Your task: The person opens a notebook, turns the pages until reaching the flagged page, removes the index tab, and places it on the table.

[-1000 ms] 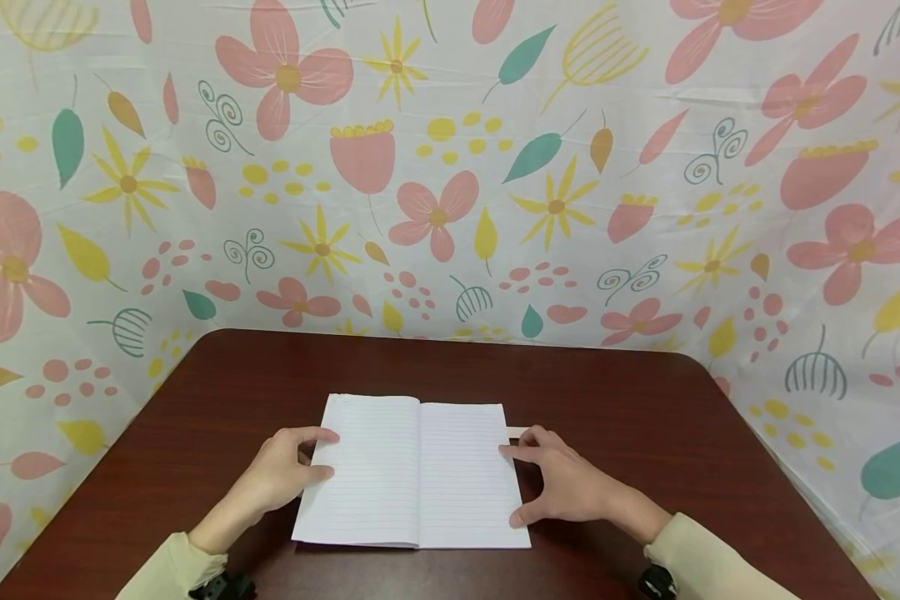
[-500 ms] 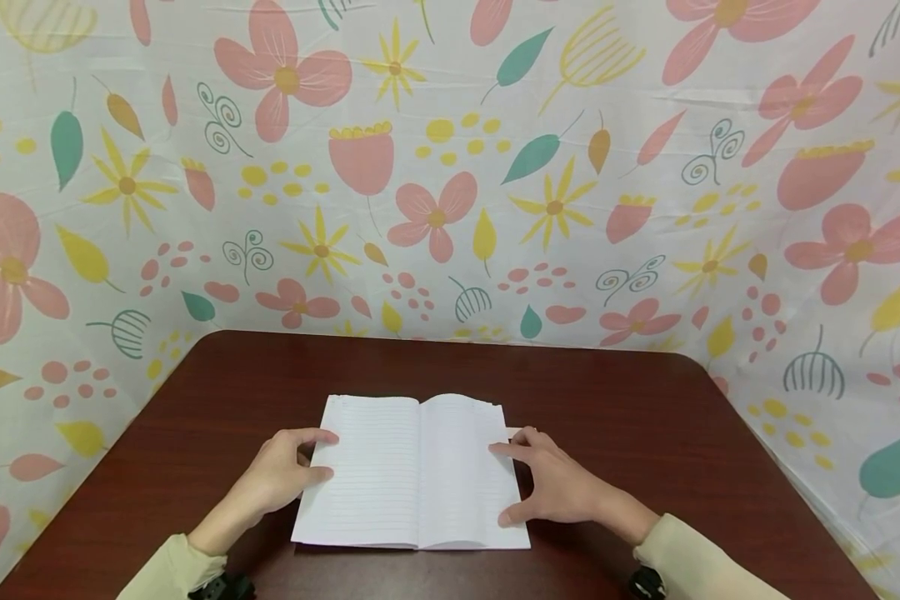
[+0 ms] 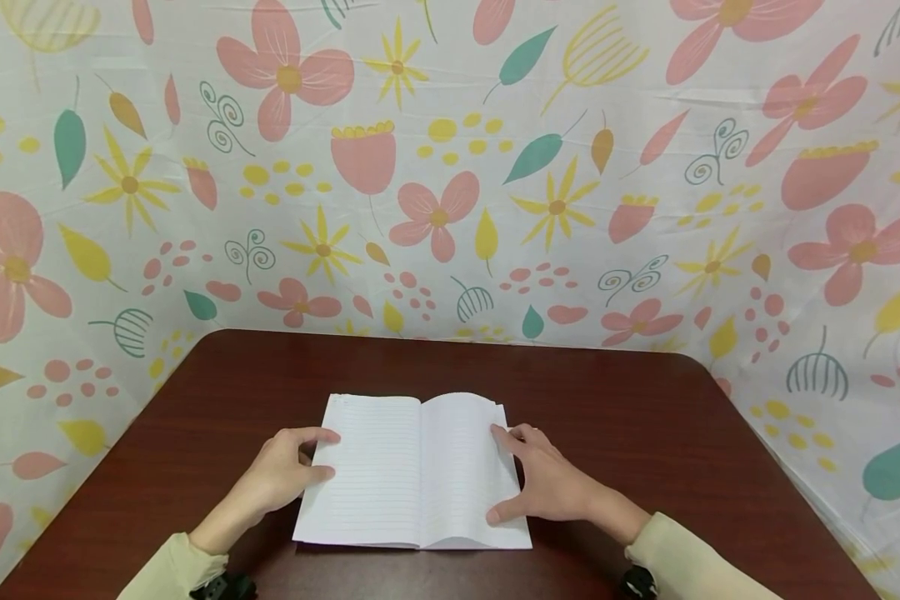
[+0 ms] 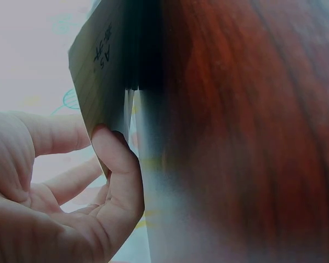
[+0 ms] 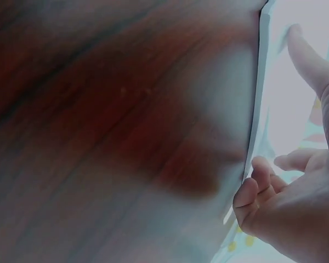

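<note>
An open lined notebook (image 3: 367, 475) lies on the brown table, its ruled pages facing up. My left hand (image 3: 273, 475) grips its left edge, thumb and a finger over the page. In the left wrist view fingers curl at the edge of the notebook's cover (image 4: 98, 71), which carries dark characters and "A5". On the other side, the extended thumb and index finger of my right hand (image 3: 551, 479) press on the right page (image 3: 457, 467), which bows upward between them and the spine. Its other fingers bend near the notebook's edge in the right wrist view.
The brown wood-grained table (image 3: 607, 400) reaches to a floral cloth (image 3: 450, 167) hung behind and at both sides. Dark devices (image 3: 225, 586) sit at both wrists, below light sleeves (image 3: 697, 554).
My right thumb and index finger have slid left across the right page, and that page has gone from flat to bulging upward. The left hand has stayed in place.
</note>
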`<state>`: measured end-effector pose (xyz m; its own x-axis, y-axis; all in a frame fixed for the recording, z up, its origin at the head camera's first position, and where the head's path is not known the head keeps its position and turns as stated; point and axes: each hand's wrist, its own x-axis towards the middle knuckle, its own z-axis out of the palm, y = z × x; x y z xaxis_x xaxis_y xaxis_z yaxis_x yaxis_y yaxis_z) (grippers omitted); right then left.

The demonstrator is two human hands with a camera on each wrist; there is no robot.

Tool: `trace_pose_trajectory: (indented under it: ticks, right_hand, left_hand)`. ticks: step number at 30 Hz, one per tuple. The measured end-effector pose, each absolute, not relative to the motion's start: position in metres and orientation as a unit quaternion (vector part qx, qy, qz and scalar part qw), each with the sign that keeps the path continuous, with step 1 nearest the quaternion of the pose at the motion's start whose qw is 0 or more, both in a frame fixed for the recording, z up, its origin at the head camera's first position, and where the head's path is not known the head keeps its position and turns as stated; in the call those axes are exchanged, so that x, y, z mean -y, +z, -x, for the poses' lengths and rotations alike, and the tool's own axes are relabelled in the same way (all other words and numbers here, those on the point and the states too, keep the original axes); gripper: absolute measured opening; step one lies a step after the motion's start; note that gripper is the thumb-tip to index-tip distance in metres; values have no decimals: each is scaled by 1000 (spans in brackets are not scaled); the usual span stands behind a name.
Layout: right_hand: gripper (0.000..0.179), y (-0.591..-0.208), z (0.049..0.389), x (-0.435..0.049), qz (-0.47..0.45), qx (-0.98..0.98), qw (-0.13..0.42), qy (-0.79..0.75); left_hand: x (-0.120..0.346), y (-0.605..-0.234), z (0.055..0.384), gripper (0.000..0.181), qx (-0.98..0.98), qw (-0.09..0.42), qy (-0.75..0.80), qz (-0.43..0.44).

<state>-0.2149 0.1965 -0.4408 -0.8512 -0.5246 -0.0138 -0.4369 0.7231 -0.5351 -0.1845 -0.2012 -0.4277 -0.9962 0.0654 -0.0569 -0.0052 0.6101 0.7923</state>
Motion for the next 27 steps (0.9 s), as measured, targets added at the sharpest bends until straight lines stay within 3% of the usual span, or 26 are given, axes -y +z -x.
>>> trace_pose_trajectory:
  ticks: [13, 27]
  right_hand:
    - [112, -441, 220, -188, 278, -909, 82, -299]
    - [106, -430, 219, -178, 297, -858, 155, -390]
  left_hand:
    - [202, -429, 184, 42, -895, 41, 443, -15]
    - [201, -427, 185, 42, -899, 41, 437, -8]
